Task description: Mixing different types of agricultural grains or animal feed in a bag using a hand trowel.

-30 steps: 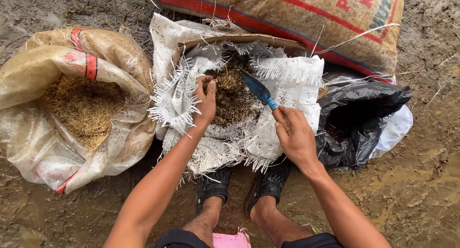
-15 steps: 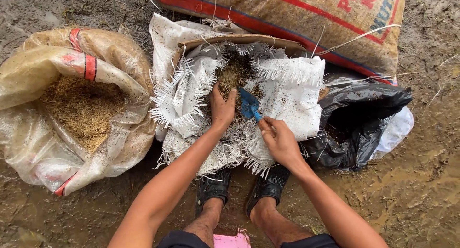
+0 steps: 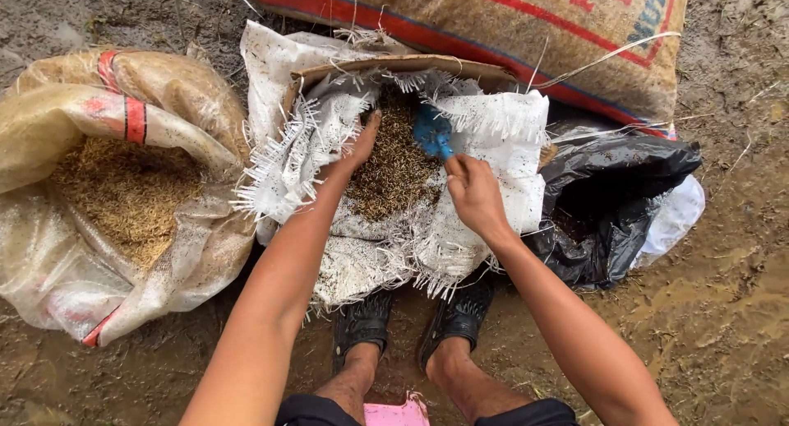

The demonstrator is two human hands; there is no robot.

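A frayed white woven sack (image 3: 501,146) lies open in front of my feet, with dark husky grain (image 3: 394,171) inside it. My right hand (image 3: 475,197) grips the handle of a blue scoop (image 3: 431,131), whose blade is down in the grain at the sack's far side. My left hand (image 3: 358,143) rests on the left inner edge of the sack, fingers against the fabric and the grain, holding the opening apart.
A translucent sack (image 3: 74,253) of pale golden grain (image 3: 123,192) lies open at the left. A large tan sack (image 3: 526,31) with red stripes lies across the back. A black plastic bag (image 3: 616,196) sits at the right. The ground is wet mud.
Both hands have pushed farther into the white sack. The scoop moved from above the grain down into it, and my left hand shifted to the sack's left edge.
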